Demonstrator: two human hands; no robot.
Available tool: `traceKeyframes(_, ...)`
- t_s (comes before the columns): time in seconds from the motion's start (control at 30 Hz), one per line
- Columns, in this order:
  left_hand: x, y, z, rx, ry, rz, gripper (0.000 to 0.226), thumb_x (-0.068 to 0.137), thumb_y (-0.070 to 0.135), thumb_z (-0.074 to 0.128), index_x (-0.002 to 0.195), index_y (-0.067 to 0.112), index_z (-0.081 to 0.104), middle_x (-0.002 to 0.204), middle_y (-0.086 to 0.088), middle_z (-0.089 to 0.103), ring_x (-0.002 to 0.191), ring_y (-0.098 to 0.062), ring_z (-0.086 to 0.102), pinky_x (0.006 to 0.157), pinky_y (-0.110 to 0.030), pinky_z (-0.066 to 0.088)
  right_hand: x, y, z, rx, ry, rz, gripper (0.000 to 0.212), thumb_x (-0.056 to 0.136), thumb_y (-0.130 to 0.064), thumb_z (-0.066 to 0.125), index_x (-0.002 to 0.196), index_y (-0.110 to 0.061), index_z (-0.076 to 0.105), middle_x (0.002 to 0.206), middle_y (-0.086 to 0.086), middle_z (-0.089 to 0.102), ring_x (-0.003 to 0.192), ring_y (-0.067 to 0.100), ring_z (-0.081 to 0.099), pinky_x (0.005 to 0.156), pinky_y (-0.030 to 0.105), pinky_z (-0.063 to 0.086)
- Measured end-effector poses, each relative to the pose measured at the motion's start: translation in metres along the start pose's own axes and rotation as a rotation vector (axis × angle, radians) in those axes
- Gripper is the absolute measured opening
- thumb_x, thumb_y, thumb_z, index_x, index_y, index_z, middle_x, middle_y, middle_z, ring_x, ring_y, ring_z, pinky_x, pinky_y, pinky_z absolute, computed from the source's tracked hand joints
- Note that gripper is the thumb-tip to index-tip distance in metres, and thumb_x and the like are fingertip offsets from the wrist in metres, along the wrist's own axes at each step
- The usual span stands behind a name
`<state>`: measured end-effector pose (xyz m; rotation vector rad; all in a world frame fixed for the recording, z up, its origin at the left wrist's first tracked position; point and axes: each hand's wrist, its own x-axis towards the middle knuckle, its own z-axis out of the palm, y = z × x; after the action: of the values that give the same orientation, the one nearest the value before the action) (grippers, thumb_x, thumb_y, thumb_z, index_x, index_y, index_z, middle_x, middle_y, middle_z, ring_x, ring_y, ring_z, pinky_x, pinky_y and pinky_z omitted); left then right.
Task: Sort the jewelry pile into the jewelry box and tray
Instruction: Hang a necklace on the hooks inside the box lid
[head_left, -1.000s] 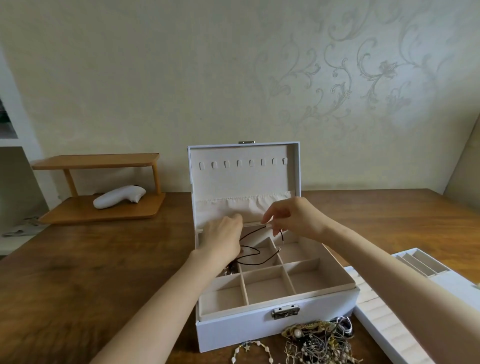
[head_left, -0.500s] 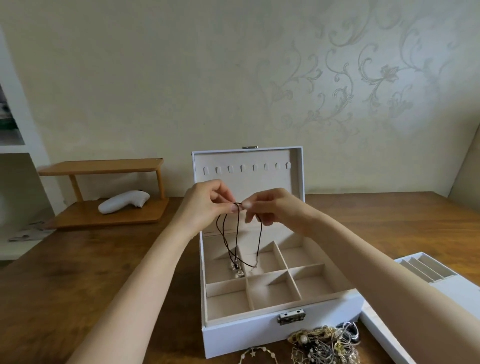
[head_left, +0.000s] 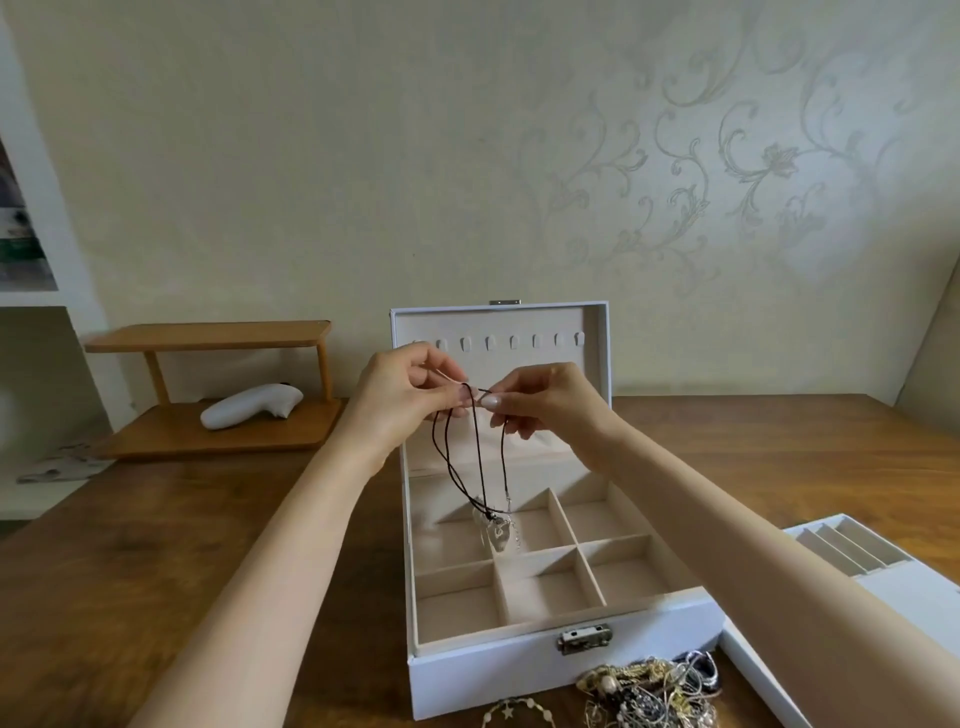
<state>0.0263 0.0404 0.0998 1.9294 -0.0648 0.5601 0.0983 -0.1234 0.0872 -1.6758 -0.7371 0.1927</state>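
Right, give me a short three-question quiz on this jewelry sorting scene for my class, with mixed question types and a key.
1. True or false: the jewelry box has its lid standing open.
2. What do the left hand and right hand pinch between them? A) a black cord necklace B) a wristwatch C) a hair comb
3. Fill in: the white tray lies on the table to the box's ____ as the person sees it.
Key: 1 true; 2 A; 3 right.
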Motion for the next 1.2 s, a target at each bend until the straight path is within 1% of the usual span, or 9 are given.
traceKeyframes(0.23, 0.012, 0.007, -0.001, -0.247, -0.067, -0.085, 0.012, 0.082, -0.003, 0.065, 0.087, 0.007, 0.061, 0.08, -0.011, 0.068, 0.06, -0.01, 0.065, 0.056, -0.018, 0.053, 0.005, -0.005, -0.004, 0.095, 0.052, -0.029, 0.005, 0.084, -0.009, 0.068, 0.08, -0.006, 0.068, 0.058, 0.007, 0.061, 0.044, 0.009, 0.046, 0.046, 0.018, 0.035)
traceKeyframes(0.4, 0.035, 0.015, 0.002, 0.293, 0.064, 0.076, 0.012, 0.076, 0.012, 0.075, 0.078, 0.014, 0.064, 0.067, -0.001, 0.068, 0.06, -0.002, 0.063, 0.058, -0.013, 0.051, 0.017, -0.012, 0.005, 0.173, 0.042, 0.004, 0.024, 0.082, -0.009, 0.071, 0.103, -0.003, 0.063, 0.08, 0.01, 0.068, 0.056, 0.014, 0.057, 0.052, 0.021, 0.045)
traceKeyframes(0.47, 0.042, 0.016, -0.002, 0.404, 0.089, 0.127, 0.015, 0.073, 0.014, 0.078, 0.073, 0.016, 0.063, 0.062, 0.003, 0.067, 0.054, 0.001, 0.06, 0.056, -0.015, 0.051, 0.025, -0.012, 0.01, 0.209, 0.088, -0.011, 0.022, 0.08, -0.004, 0.072, 0.099, 0.001, 0.062, 0.075, 0.011, 0.069, 0.056, 0.014, 0.061, 0.054, 0.021, 0.05)
traceKeyframes(0.6, 0.05, 0.009, -0.015, 0.54, 0.069, 0.153, 0.015, 0.074, 0.018, 0.078, 0.069, 0.02, 0.064, 0.068, 0.005, 0.066, 0.07, -0.014, 0.063, 0.071, -0.037, 0.055, 0.04, -0.012, 0.015, 0.171, 0.116, -0.025, 0.005, 0.081, 0.001, 0.07, 0.084, -0.002, 0.067, 0.063, 0.006, 0.067, 0.053, 0.009, 0.06, 0.056, 0.019, 0.053)
traceKeyframes(0.7, 0.048, 0.002, -0.021, 0.701, 0.131, 0.223, 0.008, 0.08, 0.023, 0.073, 0.074, 0.021, 0.067, 0.073, 0.007, 0.062, 0.077, -0.016, 0.058, 0.073, -0.033, 0.05, 0.048, -0.015, 0.021, 0.105, 0.142, -0.034, 0.008, 0.081, 0.004, 0.069, 0.089, 0.003, 0.069, 0.065, 0.011, 0.064, 0.05, 0.008, 0.059, 0.056, 0.02, 0.055)
traceKeyframes(0.83, 0.05, -0.012, -0.024, 0.893, 0.383, 0.402, 0.012, 0.076, 0.021, 0.076, 0.068, 0.017, 0.068, 0.067, 0.003, 0.065, 0.074, -0.02, 0.05, 0.07, -0.032, 0.034, 0.057, -0.017, 0.033, 0.122, 0.215, 0.015, 0.007, 0.078, 0.001, 0.073, 0.083, 0.004, 0.069, 0.064, 0.013, 0.064, 0.046, 0.012, 0.058, 0.051, 0.021, 0.054)
traceKeyframes(1.0, 0.053, -0.03, -0.018, 0.894, 0.601, 0.403, 0.015, 0.068, 0.013, 0.079, 0.064, 0.013, 0.064, 0.086, -0.007, 0.057, 0.084, -0.029, 0.049, 0.068, -0.036, 0.036, 0.064, -0.018, 0.044, 0.268, 0.35, 0.034, 0.012, 0.079, 0.002, 0.07, 0.069, -0.001, 0.065, 0.061, 0.013, 0.062, 0.043, 0.016, 0.058, 0.045, 0.022, 0.051)
traceKeyframes(1.1, 0.056, -0.035, -0.013, 0.782, 0.593, 0.318, 0.022, 0.07, 0.017, 0.08, 0.063, 0.013, 0.059, 0.107, -0.009, 0.059, 0.098, -0.03, 0.052, 0.079, -0.04, 0.043, 0.066, -0.016, 0.054, 0.24, 0.449, 0.044, 0.017, 0.08, 0.001, 0.067, 0.065, -0.007, 0.064, 0.058, 0.009, 0.06, 0.043, 0.018, 0.056, 0.043, 0.022, 0.05)
traceKeyframes(1.2, 0.061, -0.034, -0.008, 0.703, 0.56, 0.294, 0.029, 0.076, 0.012, 0.075, 0.063, 0.015, 0.049, 0.109, -0.01, 0.065, 0.1, -0.031, 0.06, 0.08, -0.042, 0.048, 0.069, -0.015, 0.06, 0.188, 0.5, 0.043, 0.008, 0.081, -0.001, 0.066, 0.073, -0.004, 0.067, 0.057, 0.007, 0.06, 0.04, 0.015, 0.054, 0.041, 0.023, 0.05)
